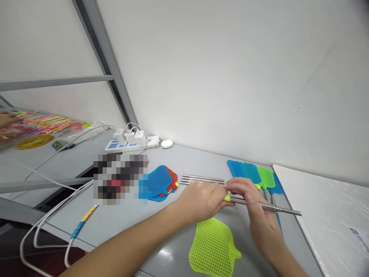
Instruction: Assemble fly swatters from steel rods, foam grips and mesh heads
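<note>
My left hand is closed around a yellow-green plastic neck, apparently of a fly swatter head; the rest of that piece is hidden by the hand. A telescopic metal rod meets this neck and slants off to the right. Fingers of my right hand are wrapped round the rod. Below both hands lies a yellow-green perforated fly swatter head, its short neck pointing right. Several bare metal rods lie side by side just behind my left hand.
Blue and red swatter heads are piled at left. Swatters with rods, blue and green, lie at right beside a white board. A power strip with white cables stands by the wall. Another person's hand shows far left.
</note>
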A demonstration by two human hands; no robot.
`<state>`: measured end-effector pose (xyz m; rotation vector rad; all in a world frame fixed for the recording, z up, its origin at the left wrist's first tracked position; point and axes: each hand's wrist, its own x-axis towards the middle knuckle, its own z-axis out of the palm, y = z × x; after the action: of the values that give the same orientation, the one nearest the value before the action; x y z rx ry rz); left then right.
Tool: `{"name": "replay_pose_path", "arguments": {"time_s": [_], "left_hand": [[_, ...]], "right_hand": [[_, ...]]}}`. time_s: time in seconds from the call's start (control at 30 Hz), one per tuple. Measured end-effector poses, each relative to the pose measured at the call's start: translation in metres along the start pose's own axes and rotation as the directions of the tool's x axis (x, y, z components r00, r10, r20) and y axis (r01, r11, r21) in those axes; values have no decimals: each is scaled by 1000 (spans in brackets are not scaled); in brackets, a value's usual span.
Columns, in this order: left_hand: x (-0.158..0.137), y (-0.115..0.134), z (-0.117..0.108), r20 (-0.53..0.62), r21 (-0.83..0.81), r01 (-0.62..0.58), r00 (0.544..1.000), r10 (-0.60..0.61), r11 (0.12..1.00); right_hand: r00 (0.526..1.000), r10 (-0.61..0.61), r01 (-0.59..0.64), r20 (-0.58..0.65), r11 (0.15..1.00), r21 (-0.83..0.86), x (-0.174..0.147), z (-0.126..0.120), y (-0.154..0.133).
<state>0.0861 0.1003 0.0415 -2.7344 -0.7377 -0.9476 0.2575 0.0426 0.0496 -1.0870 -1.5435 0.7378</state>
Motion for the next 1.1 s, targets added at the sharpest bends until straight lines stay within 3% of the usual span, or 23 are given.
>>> {"name": "replay_pose_path", "arguments": {"time_s": [0.1, 0.17, 0.23, 0.33, 0.43, 0.53, 0.6, 0.7, 0.77, 0.8, 0.87, 0.97, 1.1], "left_hand": [[2, 0, -14, 87, 5, 16, 996, -16, 1000], [2, -3, -22, 151, -8, 42, 988, -41, 999], [1, -11, -28, 184, -23, 68, 981, -63, 997], [-1, -31, -33, 160, -53, 141, 978, -131, 989], [-3, -52, -37, 66, -148, 293, 956, -286, 945], [-5, -59, -38, 40, -375, 412, 902, -430, 830], [-4, -56, -38, 45, -589, 413, 875, -482, 695], [1, -52, -42, 106, -873, 353, 811, -575, 336], [7, -54, -46, 200, -941, 320, 787, -584, 109], [9, -55, -48, 240, -947, 319, 788, -567, 42], [12, -58, -51, 296, -938, 347, 802, -519, 1], [13, -56, -51, 356, -910, 414, 816, -456, 29], [12, -47, -45, 405, -891, 453, 821, -402, 28]], "right_hand": [[990, 8, -9, -137, 1000, -5, -2, -5, -4], [952, 41, -56, -302, 998, -39, -2, -10, -8], [920, 82, -142, -384, 981, -132, -1, -13, -11], [958, 106, -178, -265, 947, -266, 3, -14, -10], [997, 66, -70, -26, 895, -439, 7, -13, -2], [978, 66, 61, 198, 816, -574, 6, -5, 5], [961, 100, 84, 259, 783, -616, 3, 2, 6], [948, 184, 39, 260, 743, -668, -1, 10, 2], [940, 217, 28, 264, 721, -692, -2, 13, 0], [937, 221, 35, 270, 709, -705, -3, 13, -1], [935, 215, 66, 283, 678, -732, -4, 14, 0], [934, 195, 114, 299, 632, -767, -7, 16, 3], [941, 72, 233, 331, 570, -788, -11, 16, 9]]}}
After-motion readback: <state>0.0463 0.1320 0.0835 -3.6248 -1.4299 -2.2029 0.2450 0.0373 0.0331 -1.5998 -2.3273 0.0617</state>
